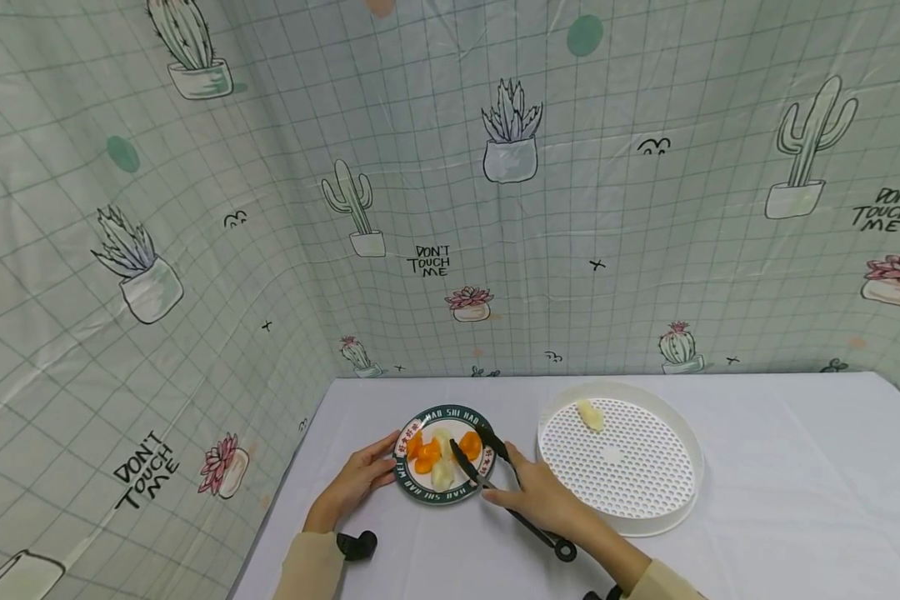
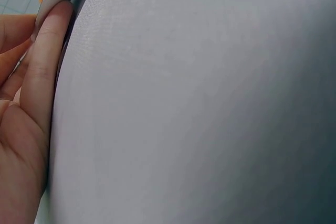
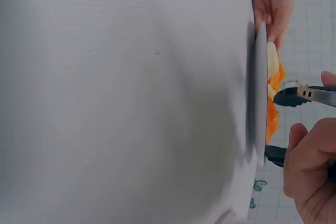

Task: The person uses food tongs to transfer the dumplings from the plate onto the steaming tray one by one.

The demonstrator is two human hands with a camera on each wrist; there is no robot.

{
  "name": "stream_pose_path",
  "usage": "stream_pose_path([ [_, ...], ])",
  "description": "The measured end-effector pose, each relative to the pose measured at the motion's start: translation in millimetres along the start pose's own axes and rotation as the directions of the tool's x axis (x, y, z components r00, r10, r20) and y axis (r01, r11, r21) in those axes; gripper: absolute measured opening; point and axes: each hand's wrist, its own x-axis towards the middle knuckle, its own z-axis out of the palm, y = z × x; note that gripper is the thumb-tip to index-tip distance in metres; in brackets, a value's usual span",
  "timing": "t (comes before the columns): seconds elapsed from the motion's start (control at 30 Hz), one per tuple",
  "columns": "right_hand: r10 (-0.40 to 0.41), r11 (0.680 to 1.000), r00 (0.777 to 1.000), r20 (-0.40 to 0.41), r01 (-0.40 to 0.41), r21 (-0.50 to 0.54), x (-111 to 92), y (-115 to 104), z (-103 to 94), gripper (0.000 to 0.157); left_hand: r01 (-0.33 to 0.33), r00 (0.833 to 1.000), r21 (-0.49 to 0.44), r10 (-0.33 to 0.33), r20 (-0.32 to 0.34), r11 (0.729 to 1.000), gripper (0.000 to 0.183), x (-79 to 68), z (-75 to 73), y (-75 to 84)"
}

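A plate point(image 1: 438, 498) with a green lettered rim holds several orange pieces point(image 1: 426, 457) and pale yellowish pieces point(image 1: 442, 475). My left hand point(image 1: 360, 471) pinches the plate's left edge; in the left wrist view a finger point(image 2: 42, 72) lies along its underside. The right hand point(image 1: 543, 496) grips black-tipped tongs point(image 1: 527, 523) over the plate's right side. Their spread tips stand on either side of an orange piece point(image 1: 470, 445). In the right wrist view one tip point(image 3: 287, 97) is above the food and the other point(image 3: 275, 154) is by the plate's edge.
To the right of the plate stands a round white tray point(image 1: 645, 467) with a perforated bottom. One pale piece point(image 1: 590, 415) lies near its far left side. A white cloth point(image 1: 795, 483) covers the table, and a cactus-print curtain point(image 1: 570, 233) hangs behind.
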Motion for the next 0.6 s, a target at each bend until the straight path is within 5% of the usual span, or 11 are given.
stream_pose_path([
  [0.6,-0.033,0.995,0.999,0.013,0.035,-0.091,3.9,-1.4,3.4,0.093,-0.011,1.0,0.002,0.011,0.002,1.0,0.056,0.3,0.0,-0.8],
])
